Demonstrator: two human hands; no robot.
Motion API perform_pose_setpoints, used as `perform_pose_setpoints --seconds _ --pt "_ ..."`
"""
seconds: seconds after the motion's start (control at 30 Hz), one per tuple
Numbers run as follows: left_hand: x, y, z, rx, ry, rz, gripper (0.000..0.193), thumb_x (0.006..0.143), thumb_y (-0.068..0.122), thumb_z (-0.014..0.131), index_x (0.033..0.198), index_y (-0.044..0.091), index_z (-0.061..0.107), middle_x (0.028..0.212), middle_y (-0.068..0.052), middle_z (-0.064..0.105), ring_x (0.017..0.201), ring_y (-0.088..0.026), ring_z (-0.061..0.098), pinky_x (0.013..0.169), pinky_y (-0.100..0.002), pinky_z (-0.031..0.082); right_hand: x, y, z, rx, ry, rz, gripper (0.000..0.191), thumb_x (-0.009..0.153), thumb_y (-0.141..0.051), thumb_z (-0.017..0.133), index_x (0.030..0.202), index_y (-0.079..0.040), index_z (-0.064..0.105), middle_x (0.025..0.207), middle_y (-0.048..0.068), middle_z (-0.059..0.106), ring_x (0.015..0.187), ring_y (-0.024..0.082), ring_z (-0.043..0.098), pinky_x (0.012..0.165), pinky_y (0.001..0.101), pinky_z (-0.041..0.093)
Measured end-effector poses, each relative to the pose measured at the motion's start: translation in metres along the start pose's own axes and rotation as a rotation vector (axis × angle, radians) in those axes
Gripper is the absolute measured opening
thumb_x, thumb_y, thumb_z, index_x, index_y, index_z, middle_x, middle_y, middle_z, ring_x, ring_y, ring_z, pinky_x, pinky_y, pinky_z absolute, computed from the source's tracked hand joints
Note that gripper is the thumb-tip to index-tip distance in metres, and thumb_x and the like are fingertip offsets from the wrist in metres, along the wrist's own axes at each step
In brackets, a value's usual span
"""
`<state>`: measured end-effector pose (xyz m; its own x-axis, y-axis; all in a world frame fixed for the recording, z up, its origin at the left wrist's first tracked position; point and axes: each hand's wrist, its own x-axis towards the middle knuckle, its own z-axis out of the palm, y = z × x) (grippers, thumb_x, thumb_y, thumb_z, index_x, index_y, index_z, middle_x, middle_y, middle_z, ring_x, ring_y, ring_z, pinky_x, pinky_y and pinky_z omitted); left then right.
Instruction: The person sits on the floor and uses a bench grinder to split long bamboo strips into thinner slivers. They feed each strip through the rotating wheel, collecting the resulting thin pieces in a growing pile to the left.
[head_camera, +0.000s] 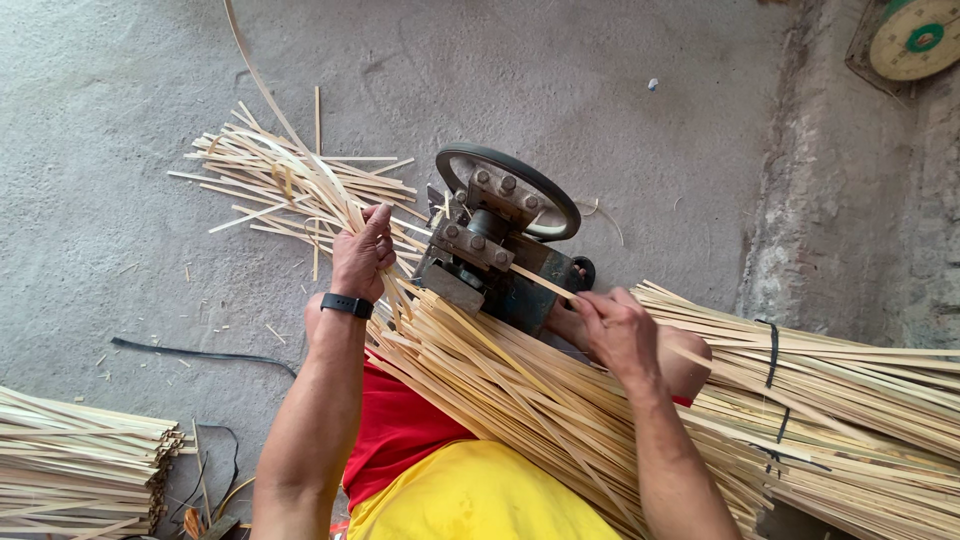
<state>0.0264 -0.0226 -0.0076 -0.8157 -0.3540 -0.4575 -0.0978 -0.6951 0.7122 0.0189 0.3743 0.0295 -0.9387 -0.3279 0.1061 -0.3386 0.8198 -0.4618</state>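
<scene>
Lap: a loose sheaf of bamboo strips (520, 400) is carried across the knees, and could slide off.
Right hand (620, 330): grip pinched shut on one strip (545, 284) being fed into the splitting machine (495, 245); fingertips could be drawn in.
Left hand (362, 252): grip closed around exiting slivers (300, 185); cuts are risked.

Bamboo strip bundle (860, 400) cut off at right edge, stacked strips (80, 460) cropped at left — round dial (915, 38) clipped at top corner
</scene>
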Motion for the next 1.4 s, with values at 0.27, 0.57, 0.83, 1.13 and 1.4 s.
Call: perform_pose_setpoints --seconds 0.27,0.57,0.83,1.13,1.4 --pt "0.000 0.007 -0.002 0.010 -0.003 0.010 0.023 0.092 0.022 0.079 0.106 0.009 0.066 0.073 0.004 0.055 0.050 -0.003 0.042 0.041 -0.019 0.033 0.010 -0.001 0.003 0.348 -0.163 0.158 0.033 0.095 -0.039 0.074 0.110 -0.010 0.080 0.096 0.011 0.080 0.087 0.019 0.076 0.074 0.0347 0.059" --pt "-0.004 0.002 -0.005 -0.004 0.005 -0.009 0.024 0.091 0.021 0.079 0.108 0.008 0.067 0.075 0.004 0.057 0.053 -0.003 0.044 0.042 -0.019 0.033 -0.016 -0.009 -0.005 0.330 -0.619 0.260 0.032 0.090 -0.032 0.073 0.110 -0.007 0.079 0.094 0.006 0.079 0.082 0.016 0.072 0.075 0.0331 0.057" --pt "-0.004 0.002 -0.003 0.021 0.018 -0.001 0.024 0.091 0.021 0.080 0.106 0.008 0.067 0.074 0.003 0.057 0.052 -0.003 0.045 0.042 -0.019 0.035 -0.042 0.015 -0.013 0.170 -0.300 -0.090 0.014 0.089 -0.023 0.075 0.094 -0.011 0.080 0.089 0.003 0.079 0.070 0.012 0.073 0.061 0.0244 0.061" --pt "-0.005 0.002 -0.005 0.012 0.024 0.002 0.025 0.091 0.020 0.080 0.107 0.008 0.067 0.074 0.003 0.057 0.051 -0.003 0.045 0.041 -0.018 0.035 -0.035 0.038 -0.070 0.177 -0.198 -0.022 0.014 0.088 -0.023 0.077 0.093 -0.010 0.081 0.081 0.003 0.077 0.066 0.012 0.071 0.057 0.0273 0.056" --pt "0.001 -0.005 0.001 0.033 0.003 0.017 0.027 0.091 0.019 0.081 0.110 0.006 0.067 0.073 0.004 0.055 0.051 -0.003 0.045 0.042 -0.019 0.034 -0.015 -0.002 -0.059 -0.147 0.010 0.105 0.017 0.087 -0.033 0.083 0.095 -0.019 0.084 0.084 0.000 0.074 0.069 0.017 0.068 0.061 0.0325 0.053"
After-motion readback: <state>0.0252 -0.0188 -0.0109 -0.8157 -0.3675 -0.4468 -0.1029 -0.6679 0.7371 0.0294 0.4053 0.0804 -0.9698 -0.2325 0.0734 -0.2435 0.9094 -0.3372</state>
